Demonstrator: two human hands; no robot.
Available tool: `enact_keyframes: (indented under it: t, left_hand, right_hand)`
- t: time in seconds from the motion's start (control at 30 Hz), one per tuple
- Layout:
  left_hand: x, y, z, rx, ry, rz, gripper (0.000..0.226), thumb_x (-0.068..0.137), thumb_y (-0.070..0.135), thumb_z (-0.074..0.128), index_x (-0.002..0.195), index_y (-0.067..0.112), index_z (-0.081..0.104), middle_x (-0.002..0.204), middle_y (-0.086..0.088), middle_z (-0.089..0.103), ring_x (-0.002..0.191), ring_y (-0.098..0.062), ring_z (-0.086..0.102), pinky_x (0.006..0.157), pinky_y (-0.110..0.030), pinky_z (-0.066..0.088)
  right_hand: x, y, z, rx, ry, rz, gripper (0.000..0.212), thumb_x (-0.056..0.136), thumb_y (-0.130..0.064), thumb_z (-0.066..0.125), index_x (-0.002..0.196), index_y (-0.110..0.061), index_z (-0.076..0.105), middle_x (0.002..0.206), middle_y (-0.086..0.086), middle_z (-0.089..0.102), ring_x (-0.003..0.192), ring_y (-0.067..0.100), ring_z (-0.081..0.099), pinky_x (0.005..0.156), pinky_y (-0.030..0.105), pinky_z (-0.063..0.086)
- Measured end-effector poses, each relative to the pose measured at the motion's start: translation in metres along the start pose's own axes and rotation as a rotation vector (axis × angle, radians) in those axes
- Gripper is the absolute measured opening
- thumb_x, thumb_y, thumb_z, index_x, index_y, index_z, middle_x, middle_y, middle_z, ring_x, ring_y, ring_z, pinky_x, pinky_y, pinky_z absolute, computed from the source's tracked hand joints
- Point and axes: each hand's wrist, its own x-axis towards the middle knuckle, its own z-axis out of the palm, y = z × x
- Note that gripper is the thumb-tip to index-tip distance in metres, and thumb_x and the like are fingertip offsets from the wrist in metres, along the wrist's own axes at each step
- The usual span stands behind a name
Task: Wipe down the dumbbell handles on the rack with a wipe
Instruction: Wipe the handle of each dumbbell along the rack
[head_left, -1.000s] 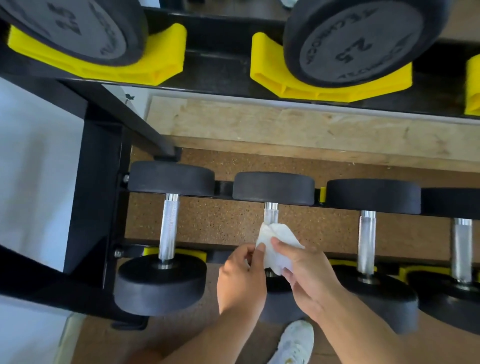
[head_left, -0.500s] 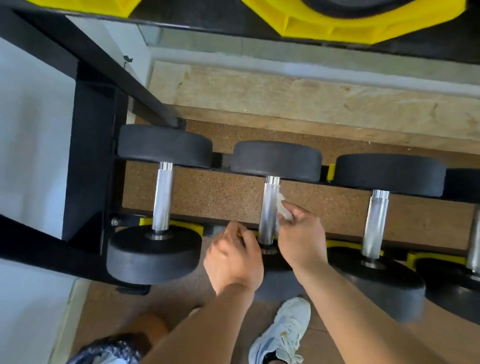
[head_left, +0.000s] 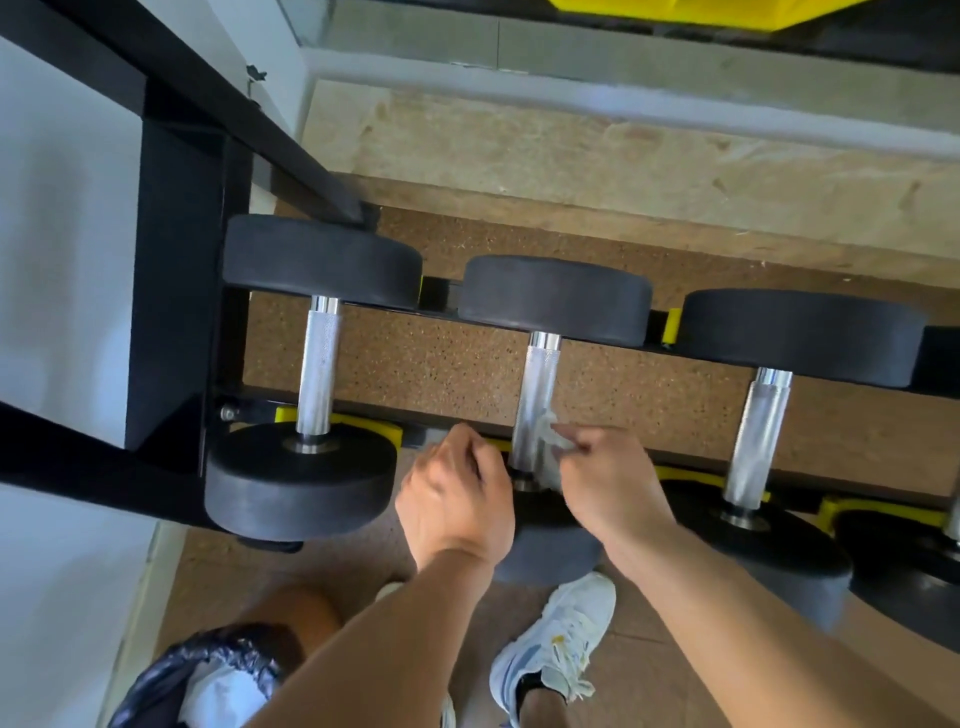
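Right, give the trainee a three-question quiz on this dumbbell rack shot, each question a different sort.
1. True or false: the right hand pinches the white wipe against the second dumbbell handle from the rack's left end.
2. Multiple choice: where is the left hand? A) gripping the leftmost handle; B) curled just left of the handle being wiped, at its near end; C) resting on the white shoe.
3. Fill in: the cradles under the near dumbbell heads are coloured ____.

Key: 1 true; 2 B; 3 yellow.
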Motion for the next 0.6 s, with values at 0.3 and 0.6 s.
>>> enact_keyframes:
  t: [0.3,0.6]
  left_hand:
    - [0.000,0.001,0.000,0.004,0.003,-0.016,0.038,0.082,0.037,0.025,0.073,0.019,0.056,0.068,0.007,0.055,0.065,-0.018,0.045,0.058,-0.032,0.032]
    - [0.000,0.003,0.000,-0.019,0.020,-0.034,0.030,0.083,0.032,0.032,0.071,0.018,0.055,0.068,0.008,0.053,0.062,-0.015,0.038,0.059,-0.032,0.025]
  right_hand:
    - [0.003,0.002,-0.001,0.034,-0.032,-0.039,0.040,0.094,-0.014,0.050,0.127,-0.028,0.067,0.096,-0.004,0.075,0.079,0.015,0.071,0.061,0.031,0.055]
    - [0.020,0.009,-0.012,0.541,-0.244,0.147,0.041,0.087,-0.014,0.074,0.128,-0.015,0.066,0.108,-0.004,0.076,0.103,0.012,0.071,0.098,0.031,0.051]
